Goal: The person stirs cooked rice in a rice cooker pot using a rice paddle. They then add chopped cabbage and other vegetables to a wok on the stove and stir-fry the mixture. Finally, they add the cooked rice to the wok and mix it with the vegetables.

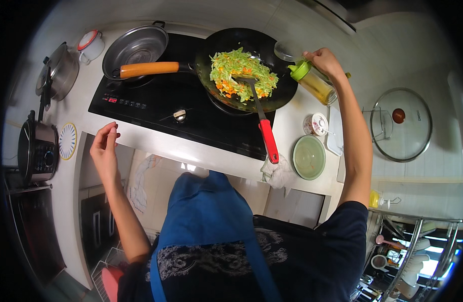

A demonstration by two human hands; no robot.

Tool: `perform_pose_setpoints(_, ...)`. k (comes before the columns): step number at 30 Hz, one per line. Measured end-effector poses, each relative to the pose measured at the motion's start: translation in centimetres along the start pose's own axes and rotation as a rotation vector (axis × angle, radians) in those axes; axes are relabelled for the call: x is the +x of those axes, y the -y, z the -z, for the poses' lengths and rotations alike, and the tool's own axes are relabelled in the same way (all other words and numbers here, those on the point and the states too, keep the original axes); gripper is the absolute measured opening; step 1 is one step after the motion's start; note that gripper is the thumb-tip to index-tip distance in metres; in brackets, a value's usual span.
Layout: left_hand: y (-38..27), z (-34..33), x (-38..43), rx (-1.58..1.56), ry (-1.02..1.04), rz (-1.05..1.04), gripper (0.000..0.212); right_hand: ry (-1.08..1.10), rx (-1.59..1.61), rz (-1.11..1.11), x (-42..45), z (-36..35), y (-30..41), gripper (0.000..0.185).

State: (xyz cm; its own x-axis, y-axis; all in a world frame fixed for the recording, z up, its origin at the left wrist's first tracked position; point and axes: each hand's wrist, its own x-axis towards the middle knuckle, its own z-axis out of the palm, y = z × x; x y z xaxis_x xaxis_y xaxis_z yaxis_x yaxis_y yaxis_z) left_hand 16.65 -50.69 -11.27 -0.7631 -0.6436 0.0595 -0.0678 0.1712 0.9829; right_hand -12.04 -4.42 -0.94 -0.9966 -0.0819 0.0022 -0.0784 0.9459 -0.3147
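Observation:
My right hand [322,62] is at the green top of a glass oil bottle [315,85], which is tilted with its spout towards the wok [284,79]. A clear round lid-like piece [288,51] shows beside the fingertips, over the wok's rim. Shredded green and orange vegetables [231,71] lie in the wok, with the blade of a red-handled spatula [268,139] resting among them. The wok's wooden handle [150,70] points left. My left hand [106,141] hangs before the counter's front edge, fingers curled and thumb near the fingertips, holding nothing visible.
A grey pan [135,51] stands on the hob [159,102] at the back left. Pots and a cooker [39,151] line the left side. At right are a green bowl [309,157], a floral lidded jar [316,124], a cloth [277,171] and a glass lid [401,124] on the wall.

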Motion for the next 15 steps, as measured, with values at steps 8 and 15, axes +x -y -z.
perform_pose_setpoints(8,-0.1,-1.9,0.0,-0.015,0.093,-0.051,0.018,0.084,0.192,0.043,-5.8,1.2,1.0,0.048)
perform_pose_setpoints(15,-0.4,-2.7,-0.9,-0.02,0.111,-0.042,0.018,0.058,0.66,-0.088,-8.2,3.4,1.0,0.043)
